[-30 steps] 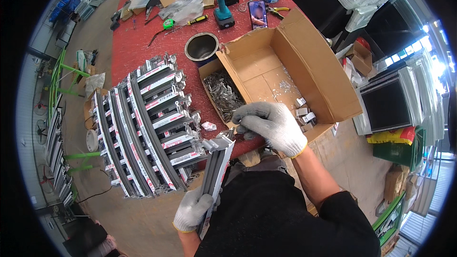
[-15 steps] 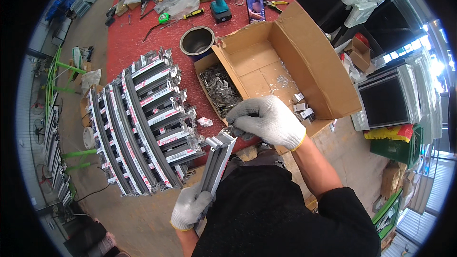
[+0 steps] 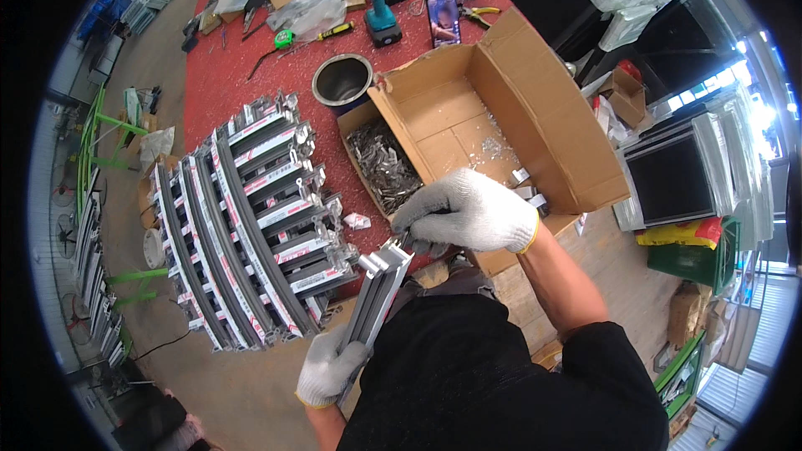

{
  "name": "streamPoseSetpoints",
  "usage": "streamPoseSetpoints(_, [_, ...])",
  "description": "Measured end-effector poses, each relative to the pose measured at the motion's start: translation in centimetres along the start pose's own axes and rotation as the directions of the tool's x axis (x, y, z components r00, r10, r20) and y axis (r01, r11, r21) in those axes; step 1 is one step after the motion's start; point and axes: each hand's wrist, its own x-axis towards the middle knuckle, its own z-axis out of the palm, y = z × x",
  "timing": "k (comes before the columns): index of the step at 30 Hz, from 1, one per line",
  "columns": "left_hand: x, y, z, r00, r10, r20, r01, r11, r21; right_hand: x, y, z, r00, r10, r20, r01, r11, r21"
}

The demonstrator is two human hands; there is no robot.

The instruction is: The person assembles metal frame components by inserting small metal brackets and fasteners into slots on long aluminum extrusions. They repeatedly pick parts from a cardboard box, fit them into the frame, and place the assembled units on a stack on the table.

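Note:
My left hand, in a white glove, is closed round the lower part of a grey metal profile. The profile slants up against my body, its cut end toward the table. Just above that end, my right hand, gloved too, is pinched with fingertips bent down; what it holds, if anything, is too small and hidden to make out. Beside it stands a narrow cardboard box of small metal pieces. Left of my hands lies a crisscross stack of similar profiles with white and red film.
A large open cardboard box holds a few small white-and-metal blocks. A dark round pot, a teal cordless drill, a phone, pliers and a green tape measure are on the red table.
The profile and both hands keep nearly the same place. My right hand has shifted slightly and its fingers stay pinched near the profile's end. The view has moved a little.

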Motion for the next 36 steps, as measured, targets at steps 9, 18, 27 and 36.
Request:
streamPoseSetpoints(9, [0.0,-0.5,-0.2,1.000,0.016,0.022,-0.014,0.999,-0.052,1.6,4.7,1.6,0.984,0.003,0.178,-0.100,0.839,0.535])
streamPoseSetpoints(18, [-0.5,1.2,-0.7,0.996,-0.063,0.060,0.068,0.994,-0.086,2.4,6.5,6.4,0.995,-0.060,0.084,-0.039,0.537,0.843])
streamPoseSetpoints(27, [1.0,4.0,-3.3,0.996,-0.083,0.017,0.085,0.981,-0.173,1.8,3.7,12.7,0.974,0.228,0.016,-0.195,0.791,0.579])
streamPoseSetpoints(36, [6.4,5.5,-6.6,0.982,0.017,-0.187,-0.116,0.838,-0.533,3.6,0.9,17.2,1.000,-0.015,0.025,0.015,1.000,-0.004])
